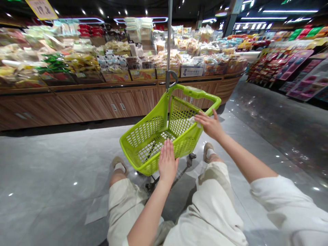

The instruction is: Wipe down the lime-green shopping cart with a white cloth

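Currently the left hand [167, 162] lies flat against a green cart [188, 147]; the right hand [211, 125], grip unclear, covers cloth [191, 119].

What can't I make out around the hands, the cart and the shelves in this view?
All in the head view:
White item: partly hidden by the right hand, so its full shape is unclear.
Palm of the left hand: turned away, hidden by the back of the hand.
Undercarriage: mostly hidden beneath the green basket.
Price sign: cut off by the top edge, upper text blurred.
Far-left packages: labels blurred.
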`<state>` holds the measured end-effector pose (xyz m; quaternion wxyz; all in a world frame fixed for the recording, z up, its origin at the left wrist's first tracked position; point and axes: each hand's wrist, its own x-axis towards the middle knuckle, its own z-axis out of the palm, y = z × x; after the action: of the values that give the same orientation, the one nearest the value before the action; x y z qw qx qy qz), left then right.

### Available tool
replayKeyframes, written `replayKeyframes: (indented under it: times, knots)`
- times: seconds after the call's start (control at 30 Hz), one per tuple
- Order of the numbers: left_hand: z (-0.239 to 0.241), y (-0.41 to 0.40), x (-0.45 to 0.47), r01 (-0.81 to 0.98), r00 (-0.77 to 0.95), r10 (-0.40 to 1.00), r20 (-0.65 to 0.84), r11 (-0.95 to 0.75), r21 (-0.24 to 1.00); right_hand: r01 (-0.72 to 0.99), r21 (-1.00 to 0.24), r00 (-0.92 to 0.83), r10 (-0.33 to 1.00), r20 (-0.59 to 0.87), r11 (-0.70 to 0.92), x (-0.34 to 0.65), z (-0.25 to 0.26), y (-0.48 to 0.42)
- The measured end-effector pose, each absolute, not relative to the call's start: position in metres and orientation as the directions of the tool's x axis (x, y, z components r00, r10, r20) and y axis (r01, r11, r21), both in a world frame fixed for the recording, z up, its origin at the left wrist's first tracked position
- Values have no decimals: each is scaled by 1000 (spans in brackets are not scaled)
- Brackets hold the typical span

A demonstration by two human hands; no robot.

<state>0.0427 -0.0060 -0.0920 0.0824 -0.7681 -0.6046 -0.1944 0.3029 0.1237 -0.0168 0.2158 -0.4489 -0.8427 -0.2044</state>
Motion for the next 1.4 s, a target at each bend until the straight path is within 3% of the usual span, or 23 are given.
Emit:
replayKeyframes:
  times: [0.1,0.17,0.33,0.5,0.63,0.77,0.83,1.0,1.13,1.27,1.4]
  knots:
    - [-92,-5,46,962,180,898,401,-246,119,935,74,-316,722,615,346,308,-11,135]
    - [-92,-5,48,964,169,901,399,-235,122,944,33,-277,731,623,330,280,-27,120]
    - [-87,-6,49,969,161,915,371,-217,114,816,33,-498,671,549,577,189,-81,59]
    - [-88,-6,44,968,170,911,376,-225,108,655,131,-712,549,437,745,225,-59,73]
    - [-91,-7,43,965,183,901,393,-242,105,829,181,-533,648,545,529,312,-14,118]
    - [-90,-7,46,965,170,907,387,-233,122,935,76,-310,694,650,347,319,-14,124]
    - [-88,-8,48,966,161,910,382,-225,129,923,27,-310,700,644,383,280,-35,106]
    - [-87,-8,47,970,160,918,363,-215,116,779,4,-529,654,541,627,182,-84,50]
    - [-89,-7,43,966,179,906,385,-236,107,693,96,-663,580,473,715,217,-67,61]
    - [-91,-7,42,962,190,896,401,-250,105,828,158,-526,650,548,538,306,-25,111]
    - [-91,-7,46,963,173,900,399,-239,122,931,57,-307,690,656,361,317,-19,125]
